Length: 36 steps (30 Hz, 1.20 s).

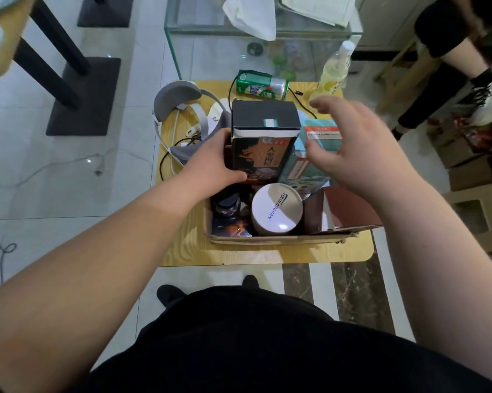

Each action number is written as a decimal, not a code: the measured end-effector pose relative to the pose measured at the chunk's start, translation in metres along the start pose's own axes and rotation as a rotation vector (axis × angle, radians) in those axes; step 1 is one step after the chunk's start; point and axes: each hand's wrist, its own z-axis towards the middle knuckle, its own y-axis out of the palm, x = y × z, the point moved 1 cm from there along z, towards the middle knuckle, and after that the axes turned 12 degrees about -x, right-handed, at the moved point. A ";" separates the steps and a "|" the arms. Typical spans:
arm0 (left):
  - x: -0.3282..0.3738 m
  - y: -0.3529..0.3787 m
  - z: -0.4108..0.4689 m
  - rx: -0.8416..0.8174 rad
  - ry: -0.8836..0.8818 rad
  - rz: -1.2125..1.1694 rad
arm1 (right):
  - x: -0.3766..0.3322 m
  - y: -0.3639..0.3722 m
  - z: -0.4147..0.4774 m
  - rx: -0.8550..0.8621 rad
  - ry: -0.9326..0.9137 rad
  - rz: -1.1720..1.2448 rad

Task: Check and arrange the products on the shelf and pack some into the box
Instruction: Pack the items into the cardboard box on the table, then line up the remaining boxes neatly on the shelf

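The left hand (213, 163) grips the tall dark carton (263, 143), which stands upright at the far side of the cardboard box (267, 239); best press it square against the wall. The right hand (361, 154), fingers spread and empty, hovers over the teal carton (321, 137), ready to steady it.

One wide-angle head-worn camera looks steeply down and slightly forward, close above the cardboard box (267, 239) on a small wooden table (239, 255), the wearer's torso (253, 336) at the bottom edge.
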 end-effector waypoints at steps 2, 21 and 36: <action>0.001 0.003 0.000 -0.026 -0.026 0.042 | 0.003 0.001 0.000 -0.054 0.009 -0.028; 0.009 0.023 -0.008 -0.056 -0.105 0.081 | 0.002 0.002 -0.001 -0.156 -0.126 -0.075; 0.022 0.006 -0.055 0.111 -0.039 0.142 | -0.011 0.007 -0.018 -0.191 -0.134 -0.198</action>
